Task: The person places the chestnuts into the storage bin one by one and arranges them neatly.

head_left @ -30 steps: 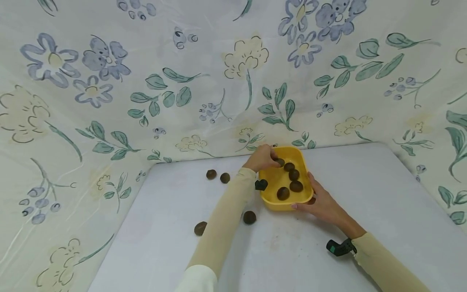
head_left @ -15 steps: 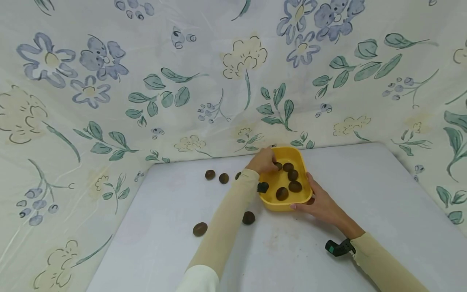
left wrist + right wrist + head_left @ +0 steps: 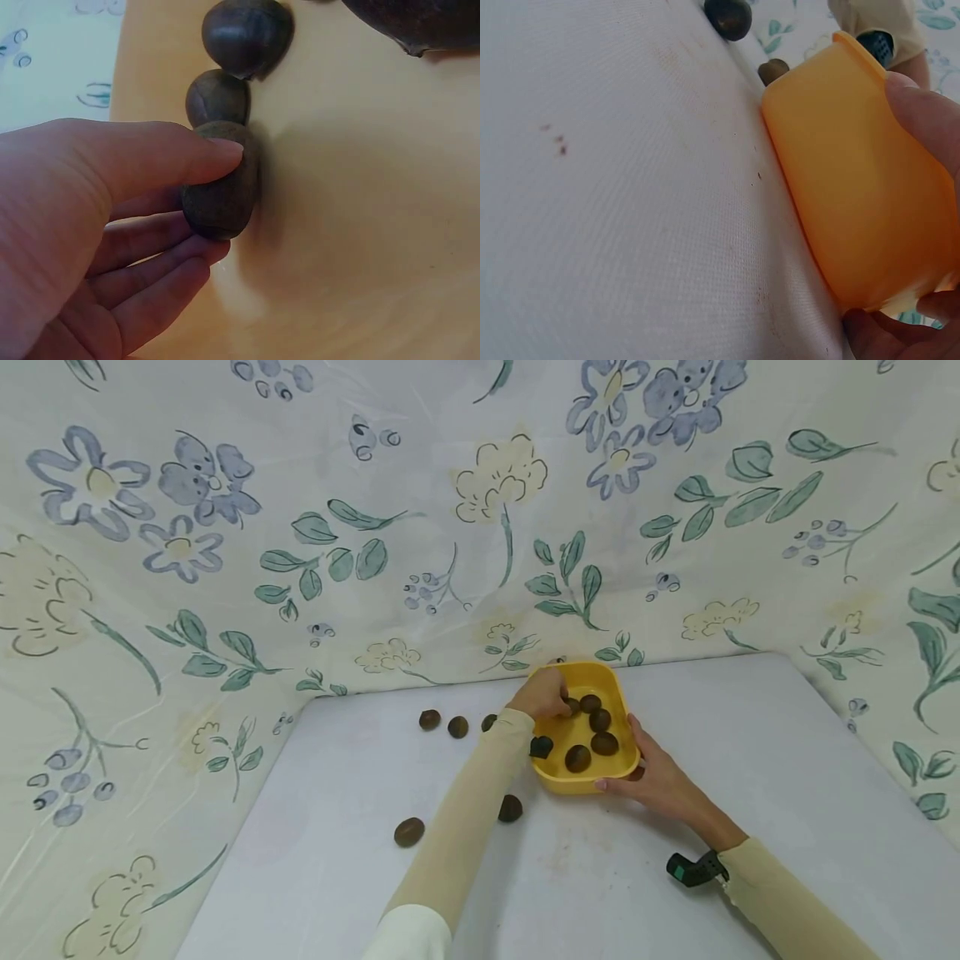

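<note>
In the head view my left hand [image 3: 542, 693] reaches over the left side of a yellow plastic container [image 3: 573, 786]. Between thumb and fingers it pinches a brown chestnut [image 3: 221, 206], low over the container's floor and against a smaller-looking chestnut [image 3: 216, 96]. Several other chestnuts lie inside, among them one at the front [image 3: 577, 758] and one by the right wall [image 3: 604, 743]. My right hand [image 3: 663, 785] grips the container's near right corner, thumb [image 3: 922, 112] at the rim and fingertips [image 3: 870, 336] low on the wall.
Several chestnuts lie on the white-covered table [image 3: 330, 793] left of the container: one far left [image 3: 430, 720], another near left [image 3: 408, 832], one beside my left forearm [image 3: 510, 808]. A flower-patterned curtain [image 3: 420, 527] rises behind the table's back edge.
My left hand has moved slightly right and lower into the container with the chestnut. A chestnut behind the left forearm has come into view. The right hand keeps its grip on the container.
</note>
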`<state>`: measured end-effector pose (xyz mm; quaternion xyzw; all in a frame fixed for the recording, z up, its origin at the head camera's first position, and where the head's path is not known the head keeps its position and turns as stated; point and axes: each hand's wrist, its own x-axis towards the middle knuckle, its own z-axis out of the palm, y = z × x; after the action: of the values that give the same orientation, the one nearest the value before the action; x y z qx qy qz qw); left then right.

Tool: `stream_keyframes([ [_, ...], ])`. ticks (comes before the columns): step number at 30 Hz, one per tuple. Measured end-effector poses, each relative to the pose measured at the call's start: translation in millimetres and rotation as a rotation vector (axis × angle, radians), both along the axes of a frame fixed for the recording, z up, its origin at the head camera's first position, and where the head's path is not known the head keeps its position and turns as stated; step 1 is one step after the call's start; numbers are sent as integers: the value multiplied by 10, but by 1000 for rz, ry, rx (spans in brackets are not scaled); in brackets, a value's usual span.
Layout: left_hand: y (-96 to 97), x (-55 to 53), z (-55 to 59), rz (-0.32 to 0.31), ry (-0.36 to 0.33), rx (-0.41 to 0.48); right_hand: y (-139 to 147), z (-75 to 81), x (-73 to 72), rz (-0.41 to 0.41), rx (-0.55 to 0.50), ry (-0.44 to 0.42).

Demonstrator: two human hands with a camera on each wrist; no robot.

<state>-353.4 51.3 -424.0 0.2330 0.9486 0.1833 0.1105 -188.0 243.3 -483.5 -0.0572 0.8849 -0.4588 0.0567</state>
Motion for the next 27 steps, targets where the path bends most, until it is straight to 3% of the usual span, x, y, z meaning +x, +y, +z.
stream_keyframes([
  [16, -40, 54, 27, 30, -35, 22, -1, -7, 9, 6, -5, -2],
  [21, -177, 89, 150, 41, -54, 154, 3, -7, 9, 11, -11, -1],
  [27, -490, 155, 328, 2, -42, 344, -5, -5, 1, 17, -17, 14],
])
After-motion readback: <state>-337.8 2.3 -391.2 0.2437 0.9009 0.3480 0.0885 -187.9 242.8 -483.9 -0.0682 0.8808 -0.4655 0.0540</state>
